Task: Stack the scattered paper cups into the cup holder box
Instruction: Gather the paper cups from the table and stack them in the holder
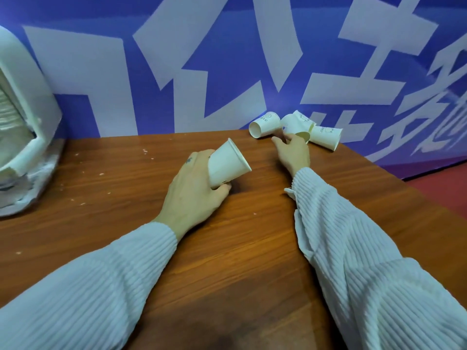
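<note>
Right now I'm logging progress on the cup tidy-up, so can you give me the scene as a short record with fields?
left hand: grips one white paper cup, rim pointing up and right
right hand: reaches into the cup cluster, fingers at a cup; grip not clear
cup cluster: about four cups lying on their sides at the table's far edge, by the blue wall
cup holder box: white, far left, stacked cups inside
table: brown wood, small white specks
</note>
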{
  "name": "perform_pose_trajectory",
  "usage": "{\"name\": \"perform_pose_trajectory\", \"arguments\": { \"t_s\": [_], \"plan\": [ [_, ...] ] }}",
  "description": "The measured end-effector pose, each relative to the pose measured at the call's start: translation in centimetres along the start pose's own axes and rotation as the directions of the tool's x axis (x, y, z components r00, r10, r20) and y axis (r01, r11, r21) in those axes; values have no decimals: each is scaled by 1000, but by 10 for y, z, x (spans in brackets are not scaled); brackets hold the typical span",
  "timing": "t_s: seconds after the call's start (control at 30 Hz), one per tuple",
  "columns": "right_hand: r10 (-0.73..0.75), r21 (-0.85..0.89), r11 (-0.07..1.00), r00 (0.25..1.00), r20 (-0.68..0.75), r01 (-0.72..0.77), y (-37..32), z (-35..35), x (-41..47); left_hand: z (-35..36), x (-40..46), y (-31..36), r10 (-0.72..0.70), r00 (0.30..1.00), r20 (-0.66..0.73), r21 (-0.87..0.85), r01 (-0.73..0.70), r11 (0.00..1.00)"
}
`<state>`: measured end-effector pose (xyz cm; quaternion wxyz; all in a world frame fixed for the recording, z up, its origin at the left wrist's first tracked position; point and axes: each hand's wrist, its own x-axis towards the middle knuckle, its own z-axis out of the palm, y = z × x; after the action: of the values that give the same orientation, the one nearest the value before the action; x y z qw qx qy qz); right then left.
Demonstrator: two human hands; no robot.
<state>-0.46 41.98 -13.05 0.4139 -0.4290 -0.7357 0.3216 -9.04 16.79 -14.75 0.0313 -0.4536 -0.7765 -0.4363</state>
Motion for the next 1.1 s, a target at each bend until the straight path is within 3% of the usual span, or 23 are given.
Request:
{"name": "perform_pose_trajectory", "arguments": {
  "t_s": [0.17,0.4,0.6,0.77,0.93,1.1],
  "plan": [
    [47,-43,998,998,-29,-49,-10,-8,-2,-4,-2,4,-75,997,-16,-61,74,995],
    [-45,-61,997,999,20,46,-29,-24,-65,-27,-18,14,-141,988,-60,-183,128,975],
    [-187,19,982,980,63,186,-69,-36,-118,-67,-39,24,-128,984,-126,-184,104,977],
    [-371,137,925,921,118,355,-129,-16,-151,-122,-58,17,-153,958,-242,-153,118,981],
    [-567,332,801,810,151,498,-205,21,-196,-194,-78,-7,-228,842,-488,-86,214,973],
    [-731,312,680,648,214,664,-272,69,-233,-256,-112,-36,-260,684,-682,-88,276,957]
  ]
}}
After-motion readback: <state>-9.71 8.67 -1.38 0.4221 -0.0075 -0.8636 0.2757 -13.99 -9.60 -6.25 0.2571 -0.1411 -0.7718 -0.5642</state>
